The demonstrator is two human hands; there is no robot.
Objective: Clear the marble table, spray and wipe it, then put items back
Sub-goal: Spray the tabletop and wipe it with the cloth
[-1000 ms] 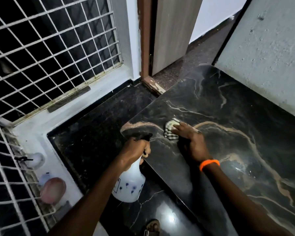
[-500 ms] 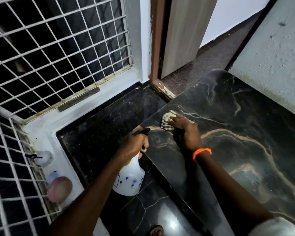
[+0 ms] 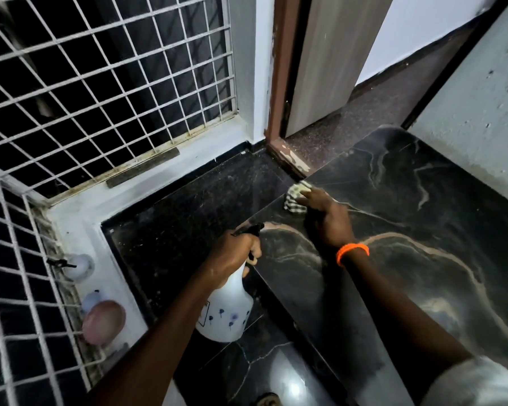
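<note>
The black marble table with tan veins fills the right side of the head view. My right hand, with an orange band at the wrist, presses a checked cloth flat on the table's far left edge, near its corner. My left hand grips the neck and trigger of a white spray bottle with small blue flowers, held upright just off the table's left edge, above the floor. The black nozzle points toward the table.
A ledge at the left carries a pink round object and two small white containers. White metal grilles close off the left and back. A door stands ajar beyond the table. A grey wall borders the table's right.
My right hand has slid the cloth away from me along the table's left edge toward the far corner. My left hand still holds the bottle beside the edge.
</note>
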